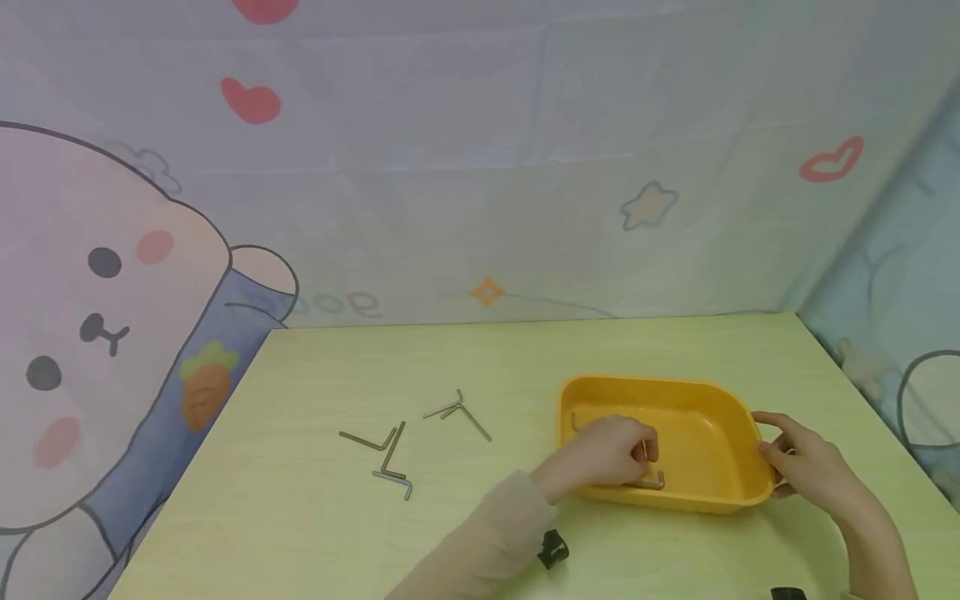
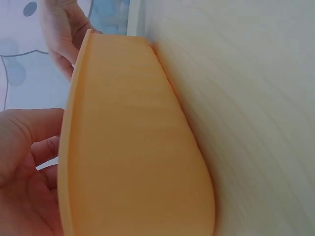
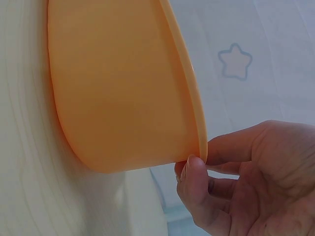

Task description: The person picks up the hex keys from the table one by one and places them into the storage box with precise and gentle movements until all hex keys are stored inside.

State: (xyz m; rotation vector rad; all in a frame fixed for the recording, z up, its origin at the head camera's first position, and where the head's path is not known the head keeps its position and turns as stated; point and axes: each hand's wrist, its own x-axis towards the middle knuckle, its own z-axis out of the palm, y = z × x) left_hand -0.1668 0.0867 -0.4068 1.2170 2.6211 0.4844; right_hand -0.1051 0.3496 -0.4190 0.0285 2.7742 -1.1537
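A yellow plastic tray point(image 1: 697, 442) stands on the right of the table. At its right end my right hand point(image 1: 813, 462) pinches the rim between thumb and fingers, as the right wrist view shows close up. My left hand point(image 1: 611, 450) reaches over the near left part of the tray, fingers bent down inside it. A hex key point(image 1: 654, 483) sticks out from under that hand along the near wall; I cannot tell whether the fingers grip it. Another hex key point(image 1: 575, 423) shows partly at the tray's left end. The tray wall point(image 2: 133, 132) hides the left fingertips in the left wrist view.
Several loose hex keys point(image 1: 390, 450) lie on the table left of the tray, with another small cluster of hex keys point(image 1: 459, 406) farther back. Behind the table hangs a printed cloth point(image 1: 450, 208). A black wrist strap piece point(image 1: 553, 549) shows below the left forearm.
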